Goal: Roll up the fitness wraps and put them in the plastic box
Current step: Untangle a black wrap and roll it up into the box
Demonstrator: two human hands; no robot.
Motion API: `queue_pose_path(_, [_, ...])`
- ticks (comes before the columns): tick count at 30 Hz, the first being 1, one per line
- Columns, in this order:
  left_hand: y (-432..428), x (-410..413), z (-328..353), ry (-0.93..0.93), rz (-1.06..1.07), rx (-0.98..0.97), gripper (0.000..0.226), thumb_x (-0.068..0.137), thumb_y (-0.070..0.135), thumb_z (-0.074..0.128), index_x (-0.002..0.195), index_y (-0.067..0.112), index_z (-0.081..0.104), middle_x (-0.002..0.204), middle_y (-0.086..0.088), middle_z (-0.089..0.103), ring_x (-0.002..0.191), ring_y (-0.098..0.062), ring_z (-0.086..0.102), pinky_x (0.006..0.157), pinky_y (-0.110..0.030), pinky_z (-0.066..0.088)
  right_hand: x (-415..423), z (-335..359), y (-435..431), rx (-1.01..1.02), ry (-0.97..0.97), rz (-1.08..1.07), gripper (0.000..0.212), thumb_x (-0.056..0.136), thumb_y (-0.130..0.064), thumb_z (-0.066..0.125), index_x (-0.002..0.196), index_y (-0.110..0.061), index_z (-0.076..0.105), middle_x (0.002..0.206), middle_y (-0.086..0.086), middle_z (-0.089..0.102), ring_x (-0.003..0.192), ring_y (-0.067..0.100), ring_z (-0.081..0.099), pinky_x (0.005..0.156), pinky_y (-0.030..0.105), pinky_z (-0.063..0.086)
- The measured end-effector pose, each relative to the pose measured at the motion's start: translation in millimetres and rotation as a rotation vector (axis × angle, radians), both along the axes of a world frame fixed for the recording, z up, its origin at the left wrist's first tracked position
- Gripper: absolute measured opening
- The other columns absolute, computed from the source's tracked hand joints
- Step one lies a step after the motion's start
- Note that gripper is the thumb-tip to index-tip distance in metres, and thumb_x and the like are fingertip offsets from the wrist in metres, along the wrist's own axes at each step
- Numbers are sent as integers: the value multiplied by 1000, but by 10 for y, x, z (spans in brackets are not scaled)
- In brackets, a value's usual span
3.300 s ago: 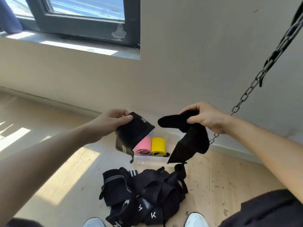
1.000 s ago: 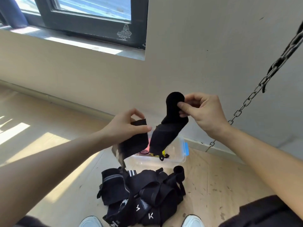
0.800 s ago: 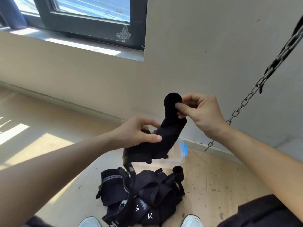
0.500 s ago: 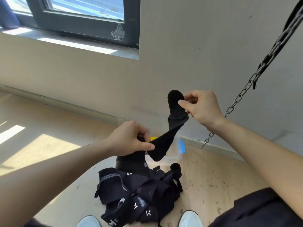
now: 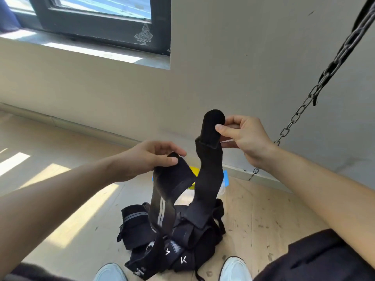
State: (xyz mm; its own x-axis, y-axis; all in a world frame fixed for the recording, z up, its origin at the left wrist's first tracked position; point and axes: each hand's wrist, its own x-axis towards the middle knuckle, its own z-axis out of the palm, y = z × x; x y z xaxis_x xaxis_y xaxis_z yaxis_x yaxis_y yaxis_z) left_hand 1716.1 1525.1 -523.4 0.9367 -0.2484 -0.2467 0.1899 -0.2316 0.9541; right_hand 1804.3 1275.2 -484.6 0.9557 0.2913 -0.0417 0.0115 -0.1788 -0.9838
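A long black fitness wrap (image 5: 207, 179) hangs in the air between my hands. My right hand (image 5: 243, 138) pinches its rounded top end, held up high. My left hand (image 5: 154, 157) grips the wrap's other part lower down, where it folds over and trails with grey stripes toward the floor. Under it lies a pile of black wraps (image 5: 172, 238) with white letters. The clear plastic box (image 5: 223, 187) with a blue clip stands behind, mostly hidden by the wrap; a bit of a yellow roll (image 5: 192, 171) shows inside.
A metal chain (image 5: 304, 102) runs diagonally down the right side to the base of the wall. My two white shoes (image 5: 233, 268) flank the pile on the wooden floor. A dark-framed window (image 5: 97, 23) sits at upper left above the plain wall.
The wrap has been drawn out longer; my left hand has slid along it and now holds a folded part, with a striped tail hanging down to the pile. My right hand keeps the top end.
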Motion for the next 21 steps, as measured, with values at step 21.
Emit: queue_pose_path(21, [100, 10, -36, 45, -29, -279, 32, 80, -2, 68, 104, 16, 60, 101, -10, 70, 91, -25, 64, 76, -29, 55, -295, -101, 207, 174, 46, 202, 10, 99, 1, 56, 102, -7, 62, 91, 10, 77, 86, 24, 75, 81, 39, 62])
